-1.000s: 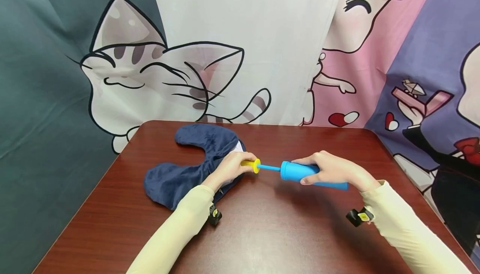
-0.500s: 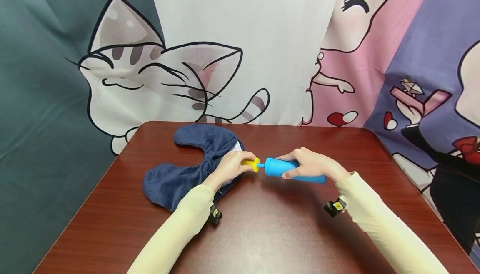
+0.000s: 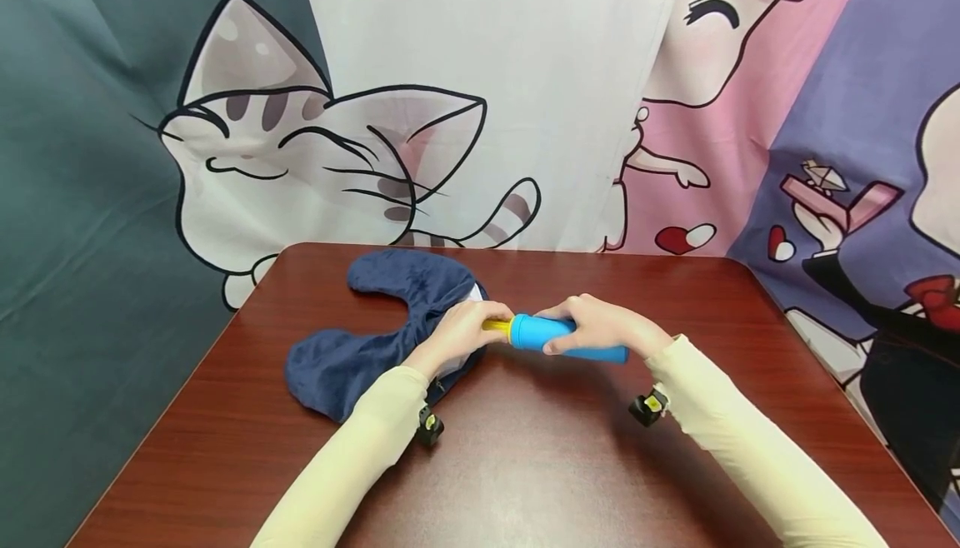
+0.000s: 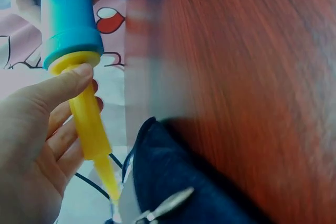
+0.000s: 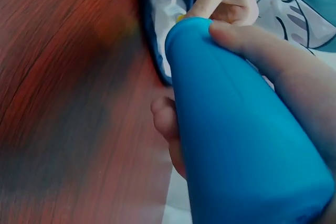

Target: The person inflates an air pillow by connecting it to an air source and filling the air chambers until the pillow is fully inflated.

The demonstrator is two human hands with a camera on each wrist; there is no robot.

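Observation:
A blue hand pump (image 3: 536, 331) lies level above the table, its blue barrel gripped by my right hand (image 3: 600, 323). My left hand (image 3: 465, 330) holds the pump's yellow nozzle end (image 4: 90, 124), thumb near the yellow collar. In the left wrist view, the barrel sits against that collar and the nozzle's narrow tip points down at a pale opening in a navy cover. That cover belongs to a U-shaped neck pillow (image 3: 341, 365) lying left of the pump, with white lining showing by my left hand. Whether the tip is inside a valve is unclear. A zipper pull (image 4: 176, 201) hangs there.
The brown wooden table (image 3: 517, 465) spans the view below both hands. Behind it hangs a cartoon cat backdrop (image 3: 570, 73). A small black camera is strapped at each wrist.
My right hand has moved left with the blue barrel, covering the thin blue rod that showed between barrel and yellow collar. My left hand and the pillow stay nearly still.

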